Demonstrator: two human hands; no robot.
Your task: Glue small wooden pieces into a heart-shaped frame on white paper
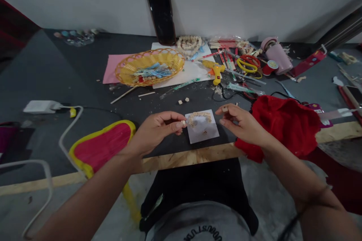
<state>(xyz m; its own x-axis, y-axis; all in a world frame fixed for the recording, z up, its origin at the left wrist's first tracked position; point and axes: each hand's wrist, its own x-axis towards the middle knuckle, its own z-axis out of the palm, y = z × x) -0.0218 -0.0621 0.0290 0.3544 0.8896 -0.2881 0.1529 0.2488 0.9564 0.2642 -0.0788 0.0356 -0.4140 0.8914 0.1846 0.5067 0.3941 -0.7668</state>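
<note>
My left hand (161, 128) pinches a small pale bead (183, 123) between thumb and forefinger, at the left edge of a white paper square (199, 135). On that paper lies an arch of pale beads (201, 114), with a small brownish bit (204, 132) below it. To the paper's right hovers my right hand (239, 120), its fingers curled and apart; a small pale spot shows at its forefinger, too small to name. Two loose pale pieces (183, 101) sit on the dark table just beyond the paper.
A yellow basket (121, 71) holds blue tassels. Behind it a phone (161, 17) leans on the wall. A yellow glue gun (215, 70), scissors (246, 65) and a pink bottle (278, 57) stand or lie at the back right. Red cloth (283, 124) is beside my right forearm.
</note>
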